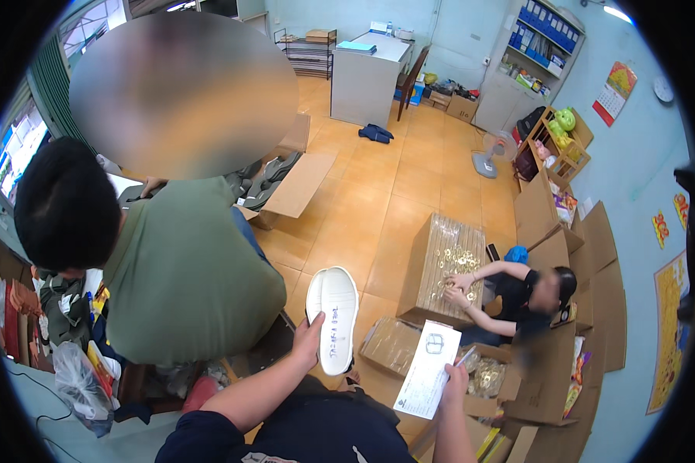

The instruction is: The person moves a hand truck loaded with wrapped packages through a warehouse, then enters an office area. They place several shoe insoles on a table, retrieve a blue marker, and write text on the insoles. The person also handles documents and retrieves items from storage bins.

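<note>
Dark shirt (309, 420), both forearms (256, 390) extended, left fingers (309, 340) gripping white sole (333, 297), right fingers (455, 380) pinching white card (421, 386)

So the outfit's pretty basic: a navy tee (316, 432), dark enough to look nearly black in the folds. The left sleeve (197, 440) is short and kinda loose, same navy, stopping well above the wrist. There's a pale print (264, 457) by the bottom edge of the view, too cut off to make out, plus a thin whitish mark (360, 454) over to the right. Left forearm (255, 390) and right forearm (453, 432) are both bare, and the left grip (307, 342) and right grip (455, 382) are just ordinary bare hands. Some charcoal cloth (310, 390) pokes out past the shirt, can't tell what garment.
</note>
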### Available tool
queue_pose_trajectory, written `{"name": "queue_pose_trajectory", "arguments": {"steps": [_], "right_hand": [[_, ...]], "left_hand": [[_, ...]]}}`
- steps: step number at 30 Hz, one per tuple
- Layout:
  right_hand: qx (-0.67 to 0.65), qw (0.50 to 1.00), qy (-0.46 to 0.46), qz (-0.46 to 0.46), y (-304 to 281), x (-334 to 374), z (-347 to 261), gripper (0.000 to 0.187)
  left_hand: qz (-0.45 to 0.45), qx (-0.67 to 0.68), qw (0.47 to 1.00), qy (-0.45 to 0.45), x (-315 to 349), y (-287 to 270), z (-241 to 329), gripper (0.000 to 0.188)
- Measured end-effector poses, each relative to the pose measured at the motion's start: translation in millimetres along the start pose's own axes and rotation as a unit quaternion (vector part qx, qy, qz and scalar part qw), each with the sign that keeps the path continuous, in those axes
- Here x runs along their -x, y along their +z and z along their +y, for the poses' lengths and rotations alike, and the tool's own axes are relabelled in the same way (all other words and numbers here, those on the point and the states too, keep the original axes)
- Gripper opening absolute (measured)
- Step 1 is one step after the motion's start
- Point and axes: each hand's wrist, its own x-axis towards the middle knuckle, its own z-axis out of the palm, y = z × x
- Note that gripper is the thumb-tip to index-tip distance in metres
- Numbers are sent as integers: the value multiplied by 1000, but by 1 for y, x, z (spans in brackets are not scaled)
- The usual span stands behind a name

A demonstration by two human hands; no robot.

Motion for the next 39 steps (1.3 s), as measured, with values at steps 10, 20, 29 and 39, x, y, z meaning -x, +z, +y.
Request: {"name": "queue_pose_trajectory", "arguments": {"steps": [10,20,29,39], "right_hand": [[-46,996,26,-69,106,-183,-23,35],[-2,995,90,-33,279,-426,-84,52],[-180,964,146,-131,377,-644,-65,48],[117,912,201,-338,557,-927,-163,30]], "left_hand": [[36,89,995,28,-201,83,34,41],[105,31,994,31,-411,118,147,41],[74,34,997,-3,-580,237,248,36],[47,-4,994,94,-812,434,317,41]]}}
